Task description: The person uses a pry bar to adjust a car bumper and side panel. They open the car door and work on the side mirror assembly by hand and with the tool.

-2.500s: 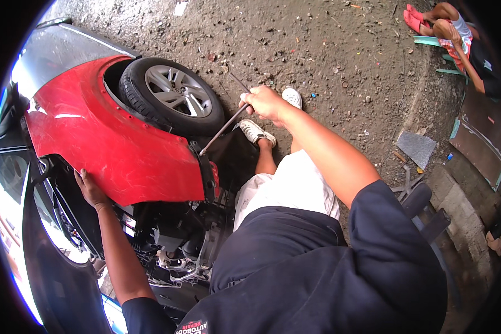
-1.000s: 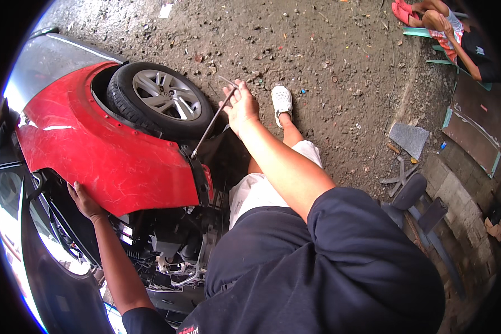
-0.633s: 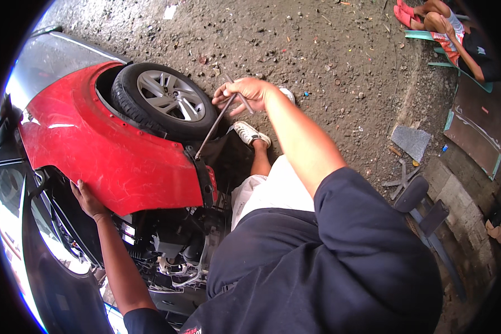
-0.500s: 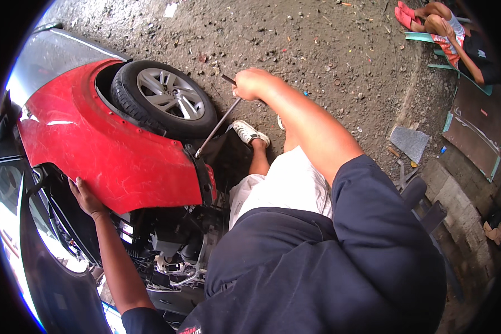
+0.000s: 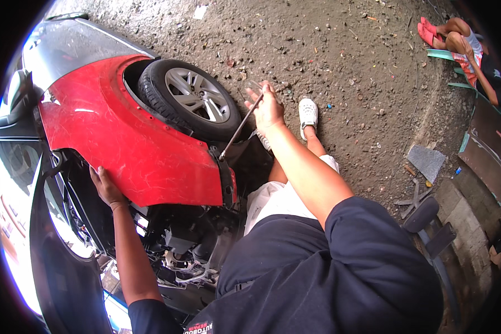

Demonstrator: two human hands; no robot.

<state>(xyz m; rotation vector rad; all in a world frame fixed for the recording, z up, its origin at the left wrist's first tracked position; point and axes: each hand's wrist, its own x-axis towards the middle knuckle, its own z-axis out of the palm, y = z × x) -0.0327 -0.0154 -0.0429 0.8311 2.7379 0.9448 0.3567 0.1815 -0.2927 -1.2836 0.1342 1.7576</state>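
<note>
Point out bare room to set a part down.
Open pebbly ground lies between the right shoe and grey slab. Crowded: exposed engine parts beside the red fender, and beside the wheel, where the right hand touches the rod.

One left hand point(image 5: 107, 187) and one right hand point(image 5: 269, 113) are showing, two in all, with one red fender point(image 5: 125, 131), one spoked wheel point(image 5: 197, 97) and one metal tool point(image 5: 240, 130). Two white shoes point(image 5: 308, 113) are showing too, and one seated person point(image 5: 472, 62) is wearing two red shoes point(image 5: 425, 35).

The wheel point(image 5: 202, 97) sits in the fender point(image 5: 128, 150), left of 2 shoes point(image 5: 308, 114), with the engine bay point(image 5: 178, 242) on the near side and 1 person point(image 5: 476, 67) far right.
</note>
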